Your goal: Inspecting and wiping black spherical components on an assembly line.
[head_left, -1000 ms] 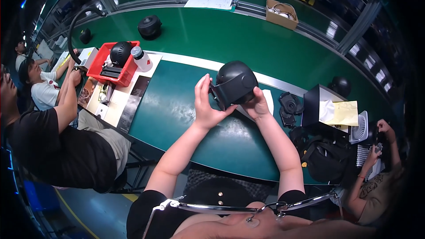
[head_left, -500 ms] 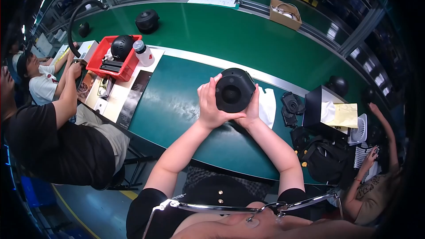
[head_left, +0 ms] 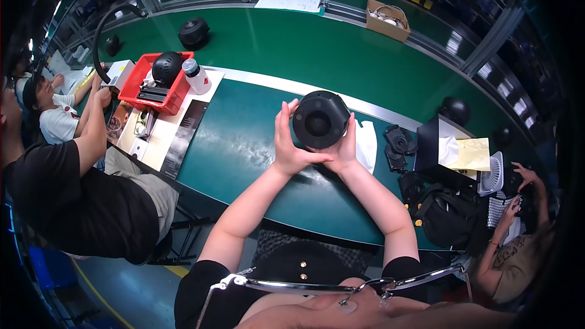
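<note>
Over the green work table [head_left: 244,140] I hold up a black, rounded device [head_left: 320,119] with a dark circular hollow in its middle. My left hand [head_left: 289,146] cups its left side, fingers up along the edge and thumb stretched beneath. From the right and below, my right hand [head_left: 342,149] supports it; some of its fingers are hidden behind the device. A white sheet or cloth [head_left: 367,146] lies on the table just beyond my right hand. Further right rests a black strap-like piece [head_left: 399,146].
A red bin [head_left: 173,102] with black parts and a bottle [head_left: 196,77] stand left, beside a co-worker [head_left: 79,189]. Rounded black units [head_left: 194,33] sit on the green belt [head_left: 262,42] beyond. At right are an open box [head_left: 431,146], a black bag [head_left: 448,216] and a small fan [head_left: 491,175].
The device has turned slightly in my hands, and my left fingers have shifted at its edge. Black units on the belt have moved a little left. The right co-worker's hand has come lower.
</note>
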The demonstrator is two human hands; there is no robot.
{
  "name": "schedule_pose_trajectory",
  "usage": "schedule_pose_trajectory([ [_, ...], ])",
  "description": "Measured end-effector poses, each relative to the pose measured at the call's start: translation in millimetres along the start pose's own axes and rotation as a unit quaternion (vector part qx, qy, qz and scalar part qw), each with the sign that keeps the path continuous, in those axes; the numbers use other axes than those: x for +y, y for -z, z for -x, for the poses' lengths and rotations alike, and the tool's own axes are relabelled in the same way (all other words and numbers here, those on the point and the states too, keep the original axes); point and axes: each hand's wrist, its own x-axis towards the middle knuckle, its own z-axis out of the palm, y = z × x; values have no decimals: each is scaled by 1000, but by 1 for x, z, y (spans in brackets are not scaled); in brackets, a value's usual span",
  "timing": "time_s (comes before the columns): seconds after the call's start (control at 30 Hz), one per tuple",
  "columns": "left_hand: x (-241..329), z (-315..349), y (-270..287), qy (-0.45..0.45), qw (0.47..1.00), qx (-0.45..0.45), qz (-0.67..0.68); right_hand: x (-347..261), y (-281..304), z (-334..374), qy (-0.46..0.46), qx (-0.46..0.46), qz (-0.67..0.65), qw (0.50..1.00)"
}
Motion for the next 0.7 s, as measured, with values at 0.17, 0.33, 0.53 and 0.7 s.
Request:
schedule_pose_trajectory([
  [0.17,-5,2,-2,18,1000,-15,7,-21,8,-4,1,42,-25,999],
  [0.33,-13,12,-10,115,990,22,82,-75,23,7,198,101,178,959],
  [0.53,-8,16,-16,166,980,19,109,-87,16,57,333,89,827,444],
  [0.7,-6,17,-17,165,981,-13,104,-72,10,56,280,114,856,418],
])
